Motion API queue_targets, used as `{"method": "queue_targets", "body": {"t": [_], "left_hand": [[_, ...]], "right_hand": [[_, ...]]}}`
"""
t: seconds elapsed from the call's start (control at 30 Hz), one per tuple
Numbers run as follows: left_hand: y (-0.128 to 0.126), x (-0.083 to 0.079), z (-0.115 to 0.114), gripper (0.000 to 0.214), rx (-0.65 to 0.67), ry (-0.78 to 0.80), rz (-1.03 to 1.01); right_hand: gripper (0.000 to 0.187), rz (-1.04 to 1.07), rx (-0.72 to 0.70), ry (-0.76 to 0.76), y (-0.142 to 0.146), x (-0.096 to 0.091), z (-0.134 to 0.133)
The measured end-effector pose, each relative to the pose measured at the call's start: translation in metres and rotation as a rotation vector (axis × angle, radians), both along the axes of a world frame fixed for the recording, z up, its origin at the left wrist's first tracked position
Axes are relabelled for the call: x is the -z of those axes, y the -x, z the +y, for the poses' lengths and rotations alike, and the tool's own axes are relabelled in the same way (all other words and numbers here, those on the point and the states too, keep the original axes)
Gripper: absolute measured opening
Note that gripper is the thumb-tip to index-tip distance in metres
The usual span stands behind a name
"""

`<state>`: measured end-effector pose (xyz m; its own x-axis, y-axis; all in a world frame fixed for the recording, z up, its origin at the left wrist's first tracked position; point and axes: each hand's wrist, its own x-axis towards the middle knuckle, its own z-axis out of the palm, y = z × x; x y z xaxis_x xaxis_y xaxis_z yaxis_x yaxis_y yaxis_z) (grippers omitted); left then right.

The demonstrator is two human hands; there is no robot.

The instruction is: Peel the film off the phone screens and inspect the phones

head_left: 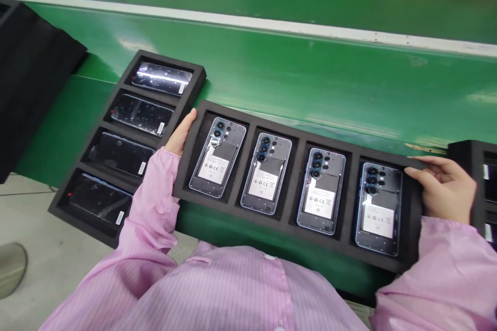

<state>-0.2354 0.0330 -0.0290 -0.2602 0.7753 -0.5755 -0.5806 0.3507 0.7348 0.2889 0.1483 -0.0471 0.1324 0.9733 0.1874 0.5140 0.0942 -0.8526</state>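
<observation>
I hold a long black foam tray (pixel 298 139) by both ends over the near edge of a green conveyor belt (pixel 310 77). My left hand (pixel 180 133) grips its left end, fingers curled round the edge. My right hand (pixel 446 186) clasps its right end. The tray has several pockets, each with a phone lying back-up, such as the leftmost phone (pixel 217 158) and the rightmost phone (pixel 378 209). Their camera lenses and white labels show.
A second black foam tray (pixel 83 201) with several dark screen-up phones lies at the left, partly on the belt's edge. Another black tray (pixel 471 152) shows at the right edge. Black foam (pixel 31 77) is stacked far left. A white rail (pixel 272 23) crosses the belt.
</observation>
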Motion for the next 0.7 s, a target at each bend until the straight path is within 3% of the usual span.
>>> {"method": "queue_targets", "body": {"t": [0.47,0.7], "left_hand": [[0.006,0.012,0.0,0.042,-0.107,-0.067,-0.022],[0.014,0.018,-0.002,0.042,-0.067,-0.065,-0.072]], "right_hand": [[0.047,0.085,0.024,0.056,0.003,-0.002,0.0],[0.047,0.088,0.023,0.058,0.0,-0.001,0.001]]}}
